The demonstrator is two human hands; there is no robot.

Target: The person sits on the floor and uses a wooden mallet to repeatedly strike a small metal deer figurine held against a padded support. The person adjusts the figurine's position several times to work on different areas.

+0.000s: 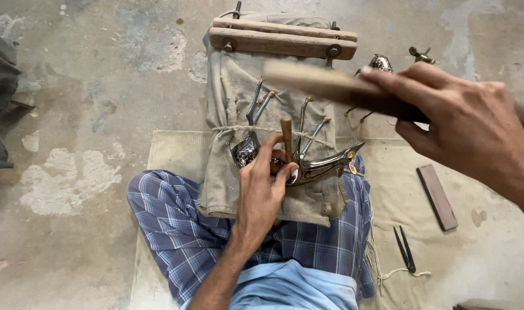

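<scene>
Your left hand (263, 182) sits at the centre of the frame, fingers curled around a short wooden-handled punch (286, 138) that stands upright, while the same fingers press down on a shiny metal bird-shaped piece (322, 165). The tip of the punch is hidden behind your fingers, so where it meets the metal cannot be made out. The piece's pointed end reaches right of centre; its left part is covered by your hand.

Your right hand (465, 117) is in the upper right of the frame, closed in a fist-like grip on a flat wooden mallet (325, 85). The mallet is blurred, and its far end fades out over the cloth, well above the punch. Your right forearm is cut off by the right edge.

The piece rests on a cloth-wrapped block (227, 109) lying across your lap, with string tied around it and several thin metal tools (256, 102) tucked under the string. Two bolted wooden bars (282, 37) clamp its far end at the top centre.

Right of your legs, on the pale mat (399, 195), lie a dark rectangular stone (437, 197) and a small pair of black tweezers (406, 248). Behind your right hand, small metal objects (381, 62) at the upper right are partly hidden and too small to identify.
</scene>
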